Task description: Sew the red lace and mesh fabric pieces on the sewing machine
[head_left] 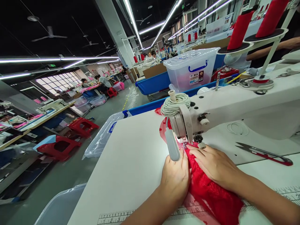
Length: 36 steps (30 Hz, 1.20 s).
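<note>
Red lace fabric (206, 190) runs from the table's front edge up to the needle area of a white sewing machine (234, 103). My left hand (176, 175) is closed on the fabric's left side, its fingertips pinched just in front of the presser foot (184, 145). Over the fabric's right side lies my right hand (214, 164), fingers stretched toward the foot and pressing the cloth. A grey lamp (172, 145) partly covers the left fingertips. Sheer red fabric (163, 129) shows behind the machine head.
Black thread snips (264, 153) lie right of my right hand. A printed ruler (117, 217) crosses the table's front. Red thread cones (240, 29) stand above the machine. Clear bins (105, 132), red stools (83, 126) and several people are beyond the table.
</note>
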Available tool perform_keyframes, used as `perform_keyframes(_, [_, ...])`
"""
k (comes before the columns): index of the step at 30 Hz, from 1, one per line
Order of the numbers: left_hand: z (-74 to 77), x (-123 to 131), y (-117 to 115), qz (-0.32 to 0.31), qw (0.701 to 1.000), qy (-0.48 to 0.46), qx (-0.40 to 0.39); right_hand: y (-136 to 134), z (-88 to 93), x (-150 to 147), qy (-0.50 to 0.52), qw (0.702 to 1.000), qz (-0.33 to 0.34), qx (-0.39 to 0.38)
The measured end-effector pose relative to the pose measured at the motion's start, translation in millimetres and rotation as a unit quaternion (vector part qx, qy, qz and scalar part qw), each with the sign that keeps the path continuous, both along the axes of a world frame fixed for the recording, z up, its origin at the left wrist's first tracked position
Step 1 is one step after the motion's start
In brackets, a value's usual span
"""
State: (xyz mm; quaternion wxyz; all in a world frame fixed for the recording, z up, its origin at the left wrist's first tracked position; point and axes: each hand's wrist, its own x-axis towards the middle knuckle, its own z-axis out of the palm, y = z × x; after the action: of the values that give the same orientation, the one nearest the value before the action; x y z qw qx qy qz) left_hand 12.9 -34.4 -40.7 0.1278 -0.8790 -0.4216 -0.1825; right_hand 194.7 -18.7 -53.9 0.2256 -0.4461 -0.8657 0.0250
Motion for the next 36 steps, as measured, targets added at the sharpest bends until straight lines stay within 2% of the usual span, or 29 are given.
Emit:
perform_keyframes(4, [-2.1, -5, 1, -0.027, 0.999, -0.003, -0.024, -3, 3.1, 5, 0.027, 0.999, 0.03, 0.025])
perform_keyframes(9, [1.3, -11, 0, -0.115, 0.992, 0.039, -0.034, -7, 2.2, 12, 0.028, 0.995, 0.055, 0.083])
perform_keyframes(13, [10.0, -13, -4, -0.104, 0.989, 0.016, -0.108, -8, 0.8, 14, 0.052, 0.993, 0.063, 0.086])
perform_keyframes(16, [13.0, -13, -7, -0.112, 0.986, 0.005, -0.12, -8, -0.2, 14, 0.068, 0.991, 0.063, 0.094])
perform_keyframes(19, [9.8, -13, -11, -0.101, 0.989, 0.009, -0.105, -9, -1.0, 14, 0.076, 0.992, 0.056, 0.089])
perform_keyframes(25, [1.9, -14, -16, -0.083, 0.996, 0.033, -0.024, -9, -1.7, 14, 0.06, 0.993, 0.044, 0.09])
perform_keyframes(30, [1.1, -12, -15, -0.065, 0.998, 0.005, 0.01, -8, 0.0, 13, 0.056, 0.991, 0.043, 0.114])
perform_keyframes(36, [-1.0, -14, -12, -0.054, 0.998, 0.003, 0.023, -5, 2.7, 12, 0.061, 0.991, 0.054, 0.108])
